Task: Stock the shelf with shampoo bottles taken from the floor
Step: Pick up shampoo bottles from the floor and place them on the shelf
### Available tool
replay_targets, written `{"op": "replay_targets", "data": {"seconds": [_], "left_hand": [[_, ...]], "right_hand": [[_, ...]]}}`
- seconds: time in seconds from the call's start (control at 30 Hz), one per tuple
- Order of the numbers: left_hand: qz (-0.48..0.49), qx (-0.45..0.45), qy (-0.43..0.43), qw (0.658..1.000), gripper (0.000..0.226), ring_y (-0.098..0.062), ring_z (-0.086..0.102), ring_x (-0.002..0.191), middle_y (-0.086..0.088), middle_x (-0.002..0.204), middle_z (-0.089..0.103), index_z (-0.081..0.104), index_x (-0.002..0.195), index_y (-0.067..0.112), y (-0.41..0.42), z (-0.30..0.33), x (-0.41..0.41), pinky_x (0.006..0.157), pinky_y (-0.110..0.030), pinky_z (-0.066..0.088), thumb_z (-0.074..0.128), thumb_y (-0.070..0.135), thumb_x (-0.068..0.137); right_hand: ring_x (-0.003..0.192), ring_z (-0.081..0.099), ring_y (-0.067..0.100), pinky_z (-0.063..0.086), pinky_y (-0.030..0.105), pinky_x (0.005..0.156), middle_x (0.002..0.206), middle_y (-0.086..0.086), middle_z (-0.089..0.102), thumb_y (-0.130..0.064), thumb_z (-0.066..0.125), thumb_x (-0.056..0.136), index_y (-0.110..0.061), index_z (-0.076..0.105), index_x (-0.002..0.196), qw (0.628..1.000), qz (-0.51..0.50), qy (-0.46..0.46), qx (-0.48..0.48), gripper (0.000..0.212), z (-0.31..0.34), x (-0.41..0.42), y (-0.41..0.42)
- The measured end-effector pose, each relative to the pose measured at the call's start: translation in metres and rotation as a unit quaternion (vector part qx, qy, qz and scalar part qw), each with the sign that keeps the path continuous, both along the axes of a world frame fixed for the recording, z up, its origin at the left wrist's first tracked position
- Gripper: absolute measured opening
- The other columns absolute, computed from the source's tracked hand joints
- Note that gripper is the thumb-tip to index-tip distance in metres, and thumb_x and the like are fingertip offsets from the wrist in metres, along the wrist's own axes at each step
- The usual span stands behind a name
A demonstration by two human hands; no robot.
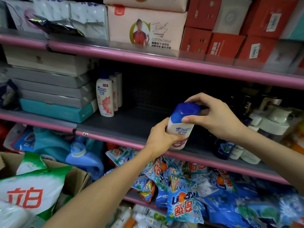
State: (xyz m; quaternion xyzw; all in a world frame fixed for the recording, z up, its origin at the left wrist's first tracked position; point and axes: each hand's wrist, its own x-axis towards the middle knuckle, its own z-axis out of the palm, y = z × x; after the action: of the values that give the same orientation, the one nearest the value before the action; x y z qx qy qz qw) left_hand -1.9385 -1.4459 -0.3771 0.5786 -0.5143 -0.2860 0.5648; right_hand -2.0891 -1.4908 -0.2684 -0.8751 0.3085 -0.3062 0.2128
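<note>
Shelf-stocking, head view, left to right. At the back left of the grey shelf (131, 122), a short row of shampoo bottles (105, 96) stands upright beside stacked boxes (49, 89). The left hand (160, 139) wraps the lower body of a white bottle (180, 127), held at the shelf's front edge and leaning toward the viewer. The right hand (215, 116) pinches its blue cap (187, 111) with thumb and fingertips. Risk, as judged: released while leaning at the pink lip, the bottle may topple onto the detergent packets (184, 199) below.

bottle (180, 129) base hidden by left hand (160, 139), dim right-side jars (273, 119) perhaps cosmetics
</note>
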Motion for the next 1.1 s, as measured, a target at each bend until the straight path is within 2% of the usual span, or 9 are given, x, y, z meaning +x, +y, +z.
{"op": "replay_targets", "data": {"seconds": [0.13, 0.33, 0.43, 0.53, 0.63, 0.7, 0.87, 0.97, 1.1], "left_hand": [[0.008, -0.036, 0.006, 0.999, 0.051, -0.009, 0.069, 0.087, 0.009, 0.095, 0.072, 0.063, 0.109, 0.036, 0.034, 0.011, 0.015, 0.08, -0.031, 0.057, 0.084, 0.023, 0.065], [-0.007, -0.031, -0.003, 0.999, 0.047, -0.009, 0.069, 0.087, 0.007, 0.095, 0.073, 0.064, 0.108, 0.028, 0.072, 0.026, 0.032, 0.077, -0.024, 0.057, 0.084, 0.021, 0.066], [-0.001, -0.02, -0.015, 1.0, 0.045, -0.01, 0.069, 0.088, 0.006, 0.095, 0.073, 0.065, 0.107, 0.027, 0.083, 0.03, 0.041, 0.08, -0.027, 0.057, 0.084, 0.02, 0.067], [-0.001, -0.007, -0.031, 0.999, 0.046, -0.009, 0.069, 0.091, 0.007, 0.098, 0.073, 0.065, 0.109, 0.026, 0.091, 0.032, 0.052, 0.083, -0.031, 0.055, 0.084, 0.023, 0.067], [0.002, 0.001, -0.053, 0.999, 0.046, -0.003, 0.068, 0.09, 0.011, 0.099, 0.073, 0.064, 0.109, 0.028, 0.097, 0.034, 0.064, 0.08, -0.024, 0.055, 0.083, 0.026, 0.067], [0.012, 0.007, -0.069, 0.998, 0.044, 0.0, 0.067, 0.088, 0.014, 0.097, 0.072, 0.064, 0.107, 0.03, 0.1, 0.035, 0.072, 0.076, -0.019, 0.054, 0.083, 0.028, 0.067], [0.033, 0.031, -0.086, 0.995, 0.04, 0.002, 0.067, 0.085, 0.017, 0.093, 0.072, 0.065, 0.101, 0.037, 0.106, 0.032, 0.096, 0.074, -0.02, 0.053, 0.083, 0.029, 0.066], [0.036, 0.042, -0.087, 0.995, 0.037, 0.002, 0.067, 0.086, 0.018, 0.093, 0.072, 0.065, 0.099, 0.039, 0.107, 0.033, 0.114, 0.077, -0.023, 0.055, 0.082, 0.032, 0.067], [0.045, 0.049, -0.082, 0.994, 0.041, -0.001, 0.068, 0.088, 0.012, 0.095, 0.073, 0.065, 0.106, 0.032, 0.105, 0.034, 0.138, 0.078, -0.024, 0.056, 0.082, 0.025, 0.069]], "right_hand": [[0.087, 0.067, 0.0, 0.053, 0.016, 0.081, 0.105, -0.011, 0.067, -0.02, 0.079, 0.074, -0.026, 0.063, 0.111, 0.997, 0.071, -0.033, -0.008, 0.04, 0.006, 0.004, 0.034], [0.099, 0.063, -0.005, 0.046, 0.013, 0.092, 0.109, -0.015, 0.068, -0.033, 0.069, 0.082, -0.026, 0.062, 0.124, 0.995, 0.08, -0.046, -0.021, 0.044, 0.015, 0.019, 0.06], [0.097, 0.063, -0.01, 0.046, 0.011, 0.091, 0.107, -0.016, 0.069, -0.031, 0.069, 0.083, -0.026, 0.063, 0.123, 0.995, 0.085, -0.051, 0.0, 0.041, 0.015, 0.028, 0.067], [0.09, 0.067, -0.002, 0.051, 0.016, 0.085, 0.101, -0.012, 0.072, -0.031, 0.068, 0.083, -0.028, 0.066, 0.115, 0.996, 0.081, -0.045, 0.016, 0.032, 0.015, 0.038, 0.07], [0.094, 0.069, 0.008, 0.055, 0.022, 0.081, 0.1, -0.004, 0.073, -0.029, 0.066, 0.087, -0.021, 0.069, 0.11, 0.973, 0.113, -0.108, 0.17, 0.024, 0.016, 0.05, 0.073], [0.091, 0.069, 0.007, 0.055, 0.018, 0.074, 0.098, -0.004, 0.074, -0.024, 0.066, 0.087, -0.019, 0.069, 0.109, 0.954, 0.111, -0.149, 0.237, 0.023, 0.016, 0.06, 0.075], [0.095, 0.066, 0.009, 0.053, 0.024, 0.081, 0.102, -0.005, 0.07, -0.03, 0.067, 0.087, -0.021, 0.065, 0.113, 0.981, 0.077, -0.096, 0.148, 0.027, 0.011, 0.089, 0.076], [0.095, 0.064, 0.002, 0.052, 0.014, 0.077, 0.107, -0.011, 0.066, -0.036, 0.073, 0.079, -0.025, 0.06, 0.118, 0.985, 0.107, -0.069, 0.117, 0.042, 0.01, 0.103, 0.074], [0.085, 0.062, -0.001, 0.047, 0.008, 0.067, 0.1, -0.013, 0.063, -0.024, 0.078, 0.075, -0.025, 0.054, 0.112, 0.994, 0.091, -0.042, 0.044, 0.043, 0.005, 0.132, 0.069]]}}
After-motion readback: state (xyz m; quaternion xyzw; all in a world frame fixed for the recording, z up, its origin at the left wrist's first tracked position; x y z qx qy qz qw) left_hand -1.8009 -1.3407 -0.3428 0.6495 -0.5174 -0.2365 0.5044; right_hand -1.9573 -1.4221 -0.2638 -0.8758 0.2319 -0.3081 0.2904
